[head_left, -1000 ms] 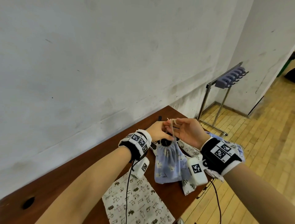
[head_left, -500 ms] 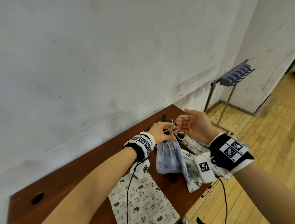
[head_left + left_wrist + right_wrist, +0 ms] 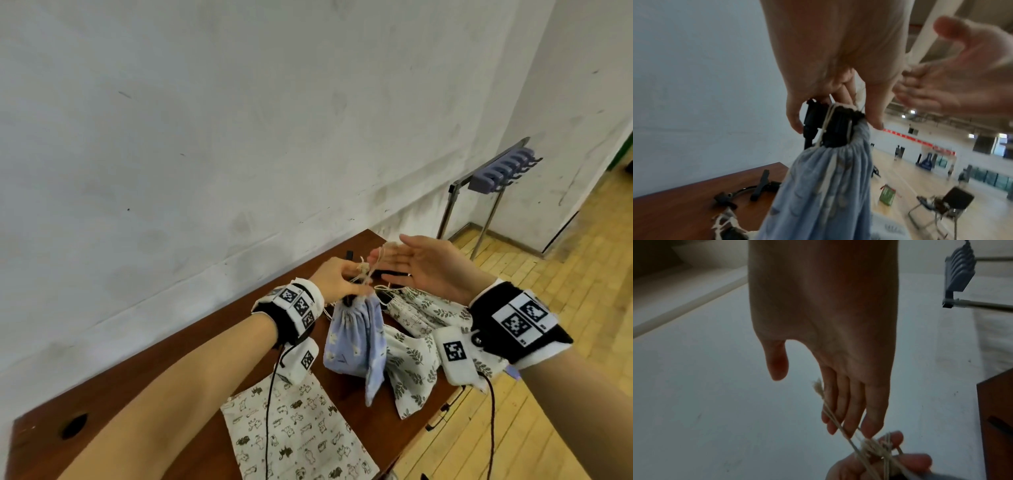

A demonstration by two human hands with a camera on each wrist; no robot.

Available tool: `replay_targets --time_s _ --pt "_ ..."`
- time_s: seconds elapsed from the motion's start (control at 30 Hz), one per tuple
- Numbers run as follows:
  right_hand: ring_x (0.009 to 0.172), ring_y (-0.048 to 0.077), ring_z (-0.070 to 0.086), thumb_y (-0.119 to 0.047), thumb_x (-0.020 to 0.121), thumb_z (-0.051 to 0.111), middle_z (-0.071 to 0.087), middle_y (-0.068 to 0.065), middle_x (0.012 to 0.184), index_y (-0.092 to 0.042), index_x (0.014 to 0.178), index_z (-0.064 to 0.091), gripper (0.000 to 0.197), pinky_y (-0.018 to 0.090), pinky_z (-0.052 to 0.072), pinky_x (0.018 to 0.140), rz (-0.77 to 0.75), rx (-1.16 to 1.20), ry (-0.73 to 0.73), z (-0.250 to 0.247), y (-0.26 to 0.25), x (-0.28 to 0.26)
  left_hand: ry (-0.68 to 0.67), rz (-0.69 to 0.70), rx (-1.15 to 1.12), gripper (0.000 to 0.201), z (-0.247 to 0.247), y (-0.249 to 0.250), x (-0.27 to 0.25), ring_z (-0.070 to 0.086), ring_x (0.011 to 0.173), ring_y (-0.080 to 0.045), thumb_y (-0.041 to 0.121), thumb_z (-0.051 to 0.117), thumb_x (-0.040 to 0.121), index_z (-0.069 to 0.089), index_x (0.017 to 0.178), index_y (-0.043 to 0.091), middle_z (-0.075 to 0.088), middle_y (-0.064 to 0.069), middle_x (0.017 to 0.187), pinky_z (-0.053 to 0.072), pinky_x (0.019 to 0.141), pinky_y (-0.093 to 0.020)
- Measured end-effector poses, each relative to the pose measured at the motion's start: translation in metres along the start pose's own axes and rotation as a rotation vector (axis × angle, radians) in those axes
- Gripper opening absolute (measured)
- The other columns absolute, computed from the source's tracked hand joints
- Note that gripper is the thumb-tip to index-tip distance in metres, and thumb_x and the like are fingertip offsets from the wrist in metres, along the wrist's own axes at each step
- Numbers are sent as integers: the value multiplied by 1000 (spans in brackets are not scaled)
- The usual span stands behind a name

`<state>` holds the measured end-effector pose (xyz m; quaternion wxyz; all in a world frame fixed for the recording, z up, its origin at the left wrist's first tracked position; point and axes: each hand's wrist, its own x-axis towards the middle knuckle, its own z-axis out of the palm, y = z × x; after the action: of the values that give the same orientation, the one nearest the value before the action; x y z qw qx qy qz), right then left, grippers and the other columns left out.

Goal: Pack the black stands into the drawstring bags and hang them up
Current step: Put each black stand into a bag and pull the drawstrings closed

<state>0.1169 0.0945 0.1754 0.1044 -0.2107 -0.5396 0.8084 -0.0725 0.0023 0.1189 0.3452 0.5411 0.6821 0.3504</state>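
A light blue drawstring bag (image 3: 356,337) hangs above the brown table (image 3: 191,370), its neck gathered round a black stand (image 3: 830,128) that pokes out of the top. My left hand (image 3: 334,281) grips the bag's neck and the beige cord (image 3: 364,274). My right hand (image 3: 424,267) is beside it with fingers (image 3: 846,410) straight, the cord running across their tips. More black stands (image 3: 756,190) lie on the table by the wall.
A leaf-print bag (image 3: 414,363) and a flat animal-print bag (image 3: 294,428) lie on the table. A metal rack with purple hooks (image 3: 496,171) stands to the right by the wall, over the wooden floor. The table has a cable hole (image 3: 73,425) at the left.
My right hand has let go of its pinch on the cord and spread its fingers flat. The left hand keeps holding the bag's neck, lifted a little.
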Motion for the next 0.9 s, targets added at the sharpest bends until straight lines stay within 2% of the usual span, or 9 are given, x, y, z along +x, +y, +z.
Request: replay_targets --time_s 0.07,0.17,0.3,0.43,0.5,0.57,0.67,0.8,0.9 --pt "129 32 50 -41 67 82 51 18 139 3 133 49 86 47 33 112 3 9 -29 1 -1 0 103 4 -92 19 -5 7 0 66 87 -8 19 79 76 74 95 18 72 8 86 49 98 -37" --pt "130 28 49 -44 67 81 52 12 141 -3 137 48 88 46 33 110 16 -64 -43 5 7 4 50 13 -134 18 -10 18 -5 67 85 -10 13 77 77 75 95 11 72 4 83 49 95 -33" --pt "126 15 52 -35 90 59 59 3 134 -17 130 59 44 40 40 105 2 -356 -22 21 11 8 52 -17 -176 23 -12 19 -9 67 91 -16 6 76 76 73 99 7 72 -4 88 46 101 -35" --pt "107 24 65 -19 87 67 71 4 108 -14 112 69 25 28 50 90 -181 -623 282 28 5 11 72 -91 -324 30 -12 31 -11 67 82 -22 -10 66 79 65 109 -8 68 -12 85 56 86 -33" --pt "104 24 64 -17 79 76 67 5 109 -11 119 60 43 27 50 90 -148 -713 285 22 10 13 66 -97 -441 29 -14 43 -16 67 75 -19 -14 59 83 60 112 -13 66 -12 81 58 77 -28" --pt "115 18 55 -24 67 86 55 0 125 -14 136 38 85 33 44 102 8 -751 174 14 27 16 40 -58 -529 22 -17 55 -19 69 70 -18 -14 57 85 61 106 -13 68 -11 77 60 75 -30" --pt "123 19 54 -32 53 94 51 3 139 -15 149 26 119 39 44 105 47 -547 121 0 62 25 7 -19 -586 16 -21 74 -21 70 71 -21 -14 55 86 61 100 -11 68 -15 79 60 73 -31" --pt "112 28 63 0 78 75 64 15 122 -3 128 53 55 32 54 89 -1 -378 44 10 88 21 18 -9 -685 14 -26 83 -21 69 71 -20 -15 55 86 61 98 -11 66 -18 85 60 76 -34" --pt "107 22 66 -5 73 81 70 7 114 -11 118 63 49 41 51 97 -29 -446 144 13 108 27 19 -2 -844 23 -31 85 -20 67 71 -21 -18 50 86 56 109 -19 66 -15 84 60 73 -35"
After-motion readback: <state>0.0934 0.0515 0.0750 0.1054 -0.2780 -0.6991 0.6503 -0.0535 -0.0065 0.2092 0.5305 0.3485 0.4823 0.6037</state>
